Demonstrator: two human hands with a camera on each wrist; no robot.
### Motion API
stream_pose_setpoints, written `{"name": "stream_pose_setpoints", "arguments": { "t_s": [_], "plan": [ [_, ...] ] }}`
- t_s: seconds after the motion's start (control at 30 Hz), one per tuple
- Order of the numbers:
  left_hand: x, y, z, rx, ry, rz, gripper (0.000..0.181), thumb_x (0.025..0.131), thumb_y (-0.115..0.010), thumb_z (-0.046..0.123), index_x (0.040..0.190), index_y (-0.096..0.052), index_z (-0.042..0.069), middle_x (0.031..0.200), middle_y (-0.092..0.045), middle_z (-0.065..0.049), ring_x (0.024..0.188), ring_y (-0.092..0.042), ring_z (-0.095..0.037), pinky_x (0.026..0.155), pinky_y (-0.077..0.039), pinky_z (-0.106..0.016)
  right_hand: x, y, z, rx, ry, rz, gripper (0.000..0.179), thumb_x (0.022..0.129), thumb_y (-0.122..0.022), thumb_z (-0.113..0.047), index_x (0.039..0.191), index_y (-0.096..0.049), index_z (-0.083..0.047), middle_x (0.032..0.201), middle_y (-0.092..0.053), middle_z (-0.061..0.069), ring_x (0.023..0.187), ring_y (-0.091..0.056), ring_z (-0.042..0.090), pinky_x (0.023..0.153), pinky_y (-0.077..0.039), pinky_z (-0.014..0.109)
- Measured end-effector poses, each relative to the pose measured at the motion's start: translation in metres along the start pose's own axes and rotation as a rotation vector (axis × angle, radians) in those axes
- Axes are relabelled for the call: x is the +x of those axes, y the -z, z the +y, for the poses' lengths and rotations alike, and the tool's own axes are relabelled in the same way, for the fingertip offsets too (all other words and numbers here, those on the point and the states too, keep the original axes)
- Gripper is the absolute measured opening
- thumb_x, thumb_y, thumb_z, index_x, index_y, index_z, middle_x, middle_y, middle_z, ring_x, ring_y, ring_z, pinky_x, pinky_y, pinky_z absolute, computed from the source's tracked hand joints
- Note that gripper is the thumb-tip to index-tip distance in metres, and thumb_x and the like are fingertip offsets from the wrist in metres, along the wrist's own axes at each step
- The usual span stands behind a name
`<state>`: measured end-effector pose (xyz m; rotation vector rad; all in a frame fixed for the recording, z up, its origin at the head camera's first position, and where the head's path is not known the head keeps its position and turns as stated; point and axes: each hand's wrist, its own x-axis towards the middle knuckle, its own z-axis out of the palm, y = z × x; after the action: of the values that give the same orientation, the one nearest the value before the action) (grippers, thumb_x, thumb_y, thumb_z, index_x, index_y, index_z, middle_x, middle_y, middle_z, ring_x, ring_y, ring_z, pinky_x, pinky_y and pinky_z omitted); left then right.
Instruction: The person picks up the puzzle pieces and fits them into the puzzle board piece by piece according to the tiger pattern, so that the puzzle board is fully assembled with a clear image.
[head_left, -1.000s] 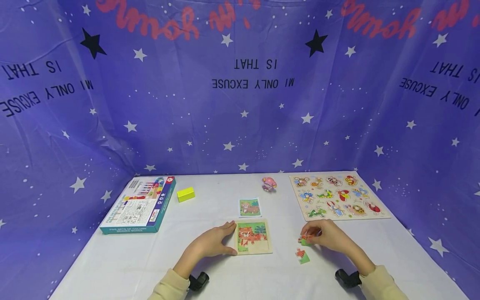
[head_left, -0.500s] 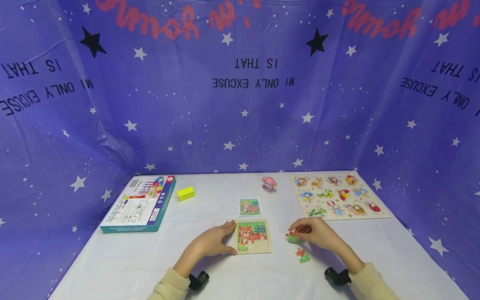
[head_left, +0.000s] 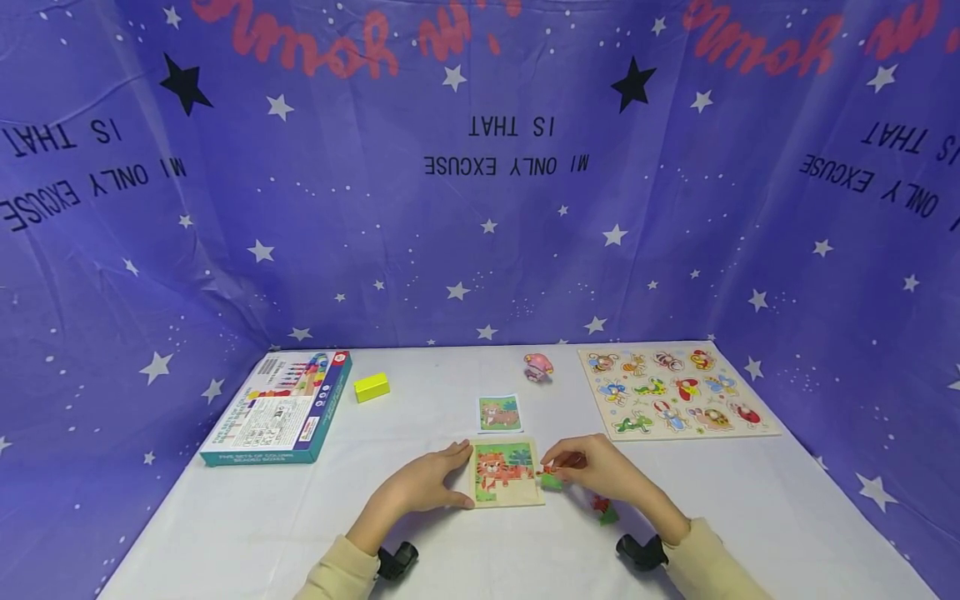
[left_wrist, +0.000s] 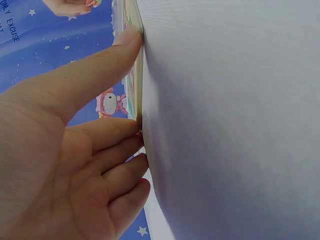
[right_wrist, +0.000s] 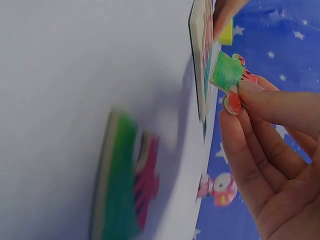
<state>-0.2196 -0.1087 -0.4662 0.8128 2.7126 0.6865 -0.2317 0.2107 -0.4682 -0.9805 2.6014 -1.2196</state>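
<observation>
In the head view, a wooden jigsaw tray (head_left: pixel 517 502) with a tiger picture lies mid-table, a bare strip showing at its lower right. Along its left edge rests my left hand (head_left: pixel 426 483), thumb near the front corner and fingers toward the back corner, fairly straight. Just right of the tray, my right hand (head_left: pixel 600 467) pinches a green and red puzzle piece (right_wrist: pixel 227 71) between thumb and fingers, raised off the table. Another puzzle piece (head_left: pixel 606 510) lies on the cloth below the right hand, partly in its shadow; it is large and blurred in the right wrist view.
Behind the tray lies a small tiger picture card (head_left: pixel 499 413). A pink figurine (head_left: pixel 537 367) and a yellow block (head_left: pixel 372 387) stand farther back. At left is a flat box (head_left: pixel 277 408); at right, a wooden insect board (head_left: pixel 675 393). A purple star-printed cloth surrounds the table.
My right hand has carried the pinched puzzle piece leftward, from beside the loose piece to the tray's right edge. My left hand has stayed at the tray's left edge.
</observation>
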Motion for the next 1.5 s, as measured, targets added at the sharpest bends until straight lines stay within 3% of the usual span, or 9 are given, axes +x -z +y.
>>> {"name": "stream_pose_setpoints", "arguments": {
  "t_s": [0.5, 0.87, 1.03, 1.33, 1.5],
  "plan": [
    [0.001, -0.001, -0.001, 0.002, -0.003, -0.002, 0.088, 0.078, -0.077, 0.044, 0.145, -0.04, -0.001, 0.152, -0.035, -0.013, 0.139, -0.033, -0.031, 0.112, -0.03, -0.046, 0.024, -0.026, -0.021, 0.012, 0.067, -0.047, 0.02, 0.084, -0.075, -0.007, 0.103, -0.074, -0.012, 0.091, -0.07, -0.005, 0.075, -0.061, 0.004, 0.067, -0.054, 0.023],
    [0.001, -0.001, -0.001, 0.006, 0.005, -0.004, 0.088, 0.078, -0.077, 0.044, 0.145, -0.041, 0.0, 0.152, -0.035, -0.012, 0.139, -0.034, -0.031, 0.112, -0.03, -0.046, 0.037, -0.042, -0.027, 0.028, 0.168, -0.086, 0.018, 0.085, -0.072, -0.002, 0.102, -0.074, -0.007, 0.088, -0.071, 0.0, 0.073, -0.062, 0.002, 0.065, -0.055, 0.021],
    [0.001, -0.001, -0.001, 0.006, 0.003, -0.002, 0.088, 0.078, -0.077, 0.045, 0.145, -0.041, 0.0, 0.152, -0.035, -0.012, 0.138, -0.034, -0.031, 0.112, -0.03, -0.046, 0.041, -0.045, -0.028, -0.018, 0.153, -0.087, 0.017, 0.084, -0.073, -0.001, 0.099, -0.074, -0.009, 0.084, -0.069, -0.001, 0.068, -0.058, 0.0, 0.062, -0.053, 0.019],
    [0.001, -0.001, -0.001, 0.0, 0.01, 0.0, 0.088, 0.077, -0.077, 0.045, 0.145, -0.042, 0.001, 0.152, -0.036, -0.011, 0.138, -0.034, -0.031, 0.112, -0.03, -0.046, 0.042, -0.049, -0.032, -0.037, 0.038, -0.092, 0.019, 0.083, -0.072, 0.003, 0.096, -0.075, -0.01, 0.085, -0.068, -0.006, 0.064, -0.053, 0.003, 0.056, -0.048, 0.019],
    [0.001, -0.001, 0.0, 0.004, 0.011, 0.0, 0.088, 0.077, -0.077, 0.045, 0.145, -0.042, 0.001, 0.152, -0.036, -0.012, 0.138, -0.034, -0.031, 0.112, -0.031, -0.046, 0.042, -0.051, -0.031, -0.083, 0.035, -0.082, 0.021, 0.081, -0.073, 0.002, 0.097, -0.076, -0.011, 0.086, -0.065, -0.004, 0.068, -0.051, 0.004, 0.058, -0.047, 0.019]
  ]
}}
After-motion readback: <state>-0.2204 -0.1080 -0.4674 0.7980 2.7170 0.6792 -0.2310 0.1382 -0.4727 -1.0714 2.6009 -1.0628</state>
